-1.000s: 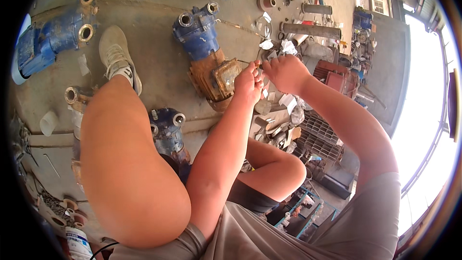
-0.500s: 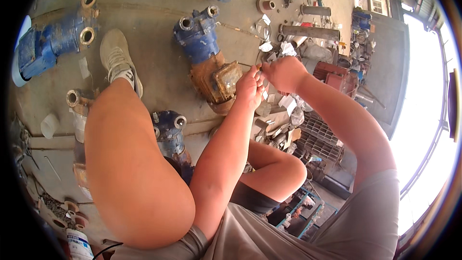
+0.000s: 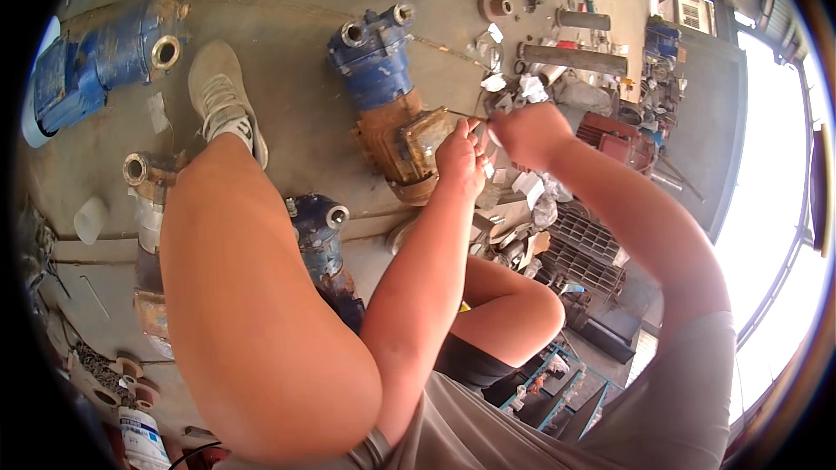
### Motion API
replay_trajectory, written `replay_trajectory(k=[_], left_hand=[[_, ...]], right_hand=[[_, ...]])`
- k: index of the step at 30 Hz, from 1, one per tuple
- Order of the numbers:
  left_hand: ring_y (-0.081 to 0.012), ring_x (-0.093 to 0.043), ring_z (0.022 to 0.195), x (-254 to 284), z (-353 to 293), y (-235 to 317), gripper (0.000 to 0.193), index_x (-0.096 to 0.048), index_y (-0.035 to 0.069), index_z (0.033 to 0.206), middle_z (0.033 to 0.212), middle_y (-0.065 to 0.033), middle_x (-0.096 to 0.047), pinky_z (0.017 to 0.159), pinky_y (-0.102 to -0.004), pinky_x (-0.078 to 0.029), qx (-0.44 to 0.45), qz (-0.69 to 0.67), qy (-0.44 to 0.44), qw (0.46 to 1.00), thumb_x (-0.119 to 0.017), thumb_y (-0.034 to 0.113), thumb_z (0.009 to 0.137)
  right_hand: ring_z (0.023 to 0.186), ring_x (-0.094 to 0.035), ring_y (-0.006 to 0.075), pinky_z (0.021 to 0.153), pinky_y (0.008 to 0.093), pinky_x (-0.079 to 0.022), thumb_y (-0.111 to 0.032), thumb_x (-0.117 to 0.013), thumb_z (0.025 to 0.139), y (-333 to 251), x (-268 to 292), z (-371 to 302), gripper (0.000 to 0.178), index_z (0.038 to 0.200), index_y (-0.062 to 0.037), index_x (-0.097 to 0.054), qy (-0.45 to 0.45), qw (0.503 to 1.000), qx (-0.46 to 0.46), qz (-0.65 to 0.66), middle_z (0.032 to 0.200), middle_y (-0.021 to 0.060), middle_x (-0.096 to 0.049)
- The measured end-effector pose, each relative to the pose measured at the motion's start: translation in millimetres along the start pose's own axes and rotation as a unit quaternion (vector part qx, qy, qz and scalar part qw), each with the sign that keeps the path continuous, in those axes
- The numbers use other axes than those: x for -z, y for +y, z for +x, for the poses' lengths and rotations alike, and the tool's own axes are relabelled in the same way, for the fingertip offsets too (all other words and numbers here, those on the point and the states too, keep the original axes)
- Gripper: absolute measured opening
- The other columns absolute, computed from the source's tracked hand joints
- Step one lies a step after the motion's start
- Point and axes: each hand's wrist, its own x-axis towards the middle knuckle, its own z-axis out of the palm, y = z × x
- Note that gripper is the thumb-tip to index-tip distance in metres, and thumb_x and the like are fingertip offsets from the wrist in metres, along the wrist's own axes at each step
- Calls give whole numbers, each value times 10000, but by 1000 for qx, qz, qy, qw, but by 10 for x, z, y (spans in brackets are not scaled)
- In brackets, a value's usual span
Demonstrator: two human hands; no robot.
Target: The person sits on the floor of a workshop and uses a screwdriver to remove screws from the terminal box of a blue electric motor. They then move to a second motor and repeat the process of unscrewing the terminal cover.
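- As we look down from the wearer's head, we find a blue motor unit point(image 3: 122, 52) lying in the upper left of the frame, two round open flanges at its upper end.
- At the left, we see a pale cup point(image 3: 90, 221) on the grey floor point(image 3: 279, 61); below it, in the lower left, stands a white bucket point(image 3: 142, 437).
- Just right of the cup, we see a rust-stained unit point(image 3: 150, 209), partly hidden by the bare left leg point(image 3: 252, 313).
- Above that leg, we notice a beige laced shoe point(image 3: 218, 83) flat on the floor.
- Right of the leg, a dark blue unit point(image 3: 322, 231) shows partly.
- At upper centre, we find the nearest large thing to the hands: a blue-and-rust motor point(image 3: 392, 135), its two round ports uppermost.
- Beside its rusty end, we see the left hand point(image 3: 461, 157), fingers curled inward.
- Between motor and fingertips, we make out a thin dark rod point(image 3: 464, 115).
- Close by, right of centre, the right hand point(image 3: 527, 135) is bent toward the left. We cannot tell whether the hands touch or what either grips.
- Further right, we see long pipes point(image 3: 579, 58) above, metal grids point(image 3: 588, 244) below, and a bright opening point(image 3: 775, 209) at the edge.
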Motion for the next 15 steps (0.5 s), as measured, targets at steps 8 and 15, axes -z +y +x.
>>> replay_trajectory(k=[8, 15], left_hand=[[-50, -286, 473, 517, -118, -282, 402, -708, 38, 1127, 607, 93, -327, 437, -231, -242, -48, 81, 85, 992, -495, 376, 1080], [-54, -291, 459, 953, -15, -836, 352, -722, 68, 992, 615, 88, -412, 424, -243, -248, -67, 159, 94, 980, -525, 358, 1033]], right_hand=[[483, -502, 191, 478, 371, -403, -306, -504, 1036, 282, -303, 161, 303, 1029, -84, -710, -48, 839, -259, 477, 552, 16, -449], [706, -703, 325, 667, 440, -559, -258, -624, 957, 241, -524, 75, 227, 1128, -118, -676, 125, 989, 50, 57, 782, 136, -675]])
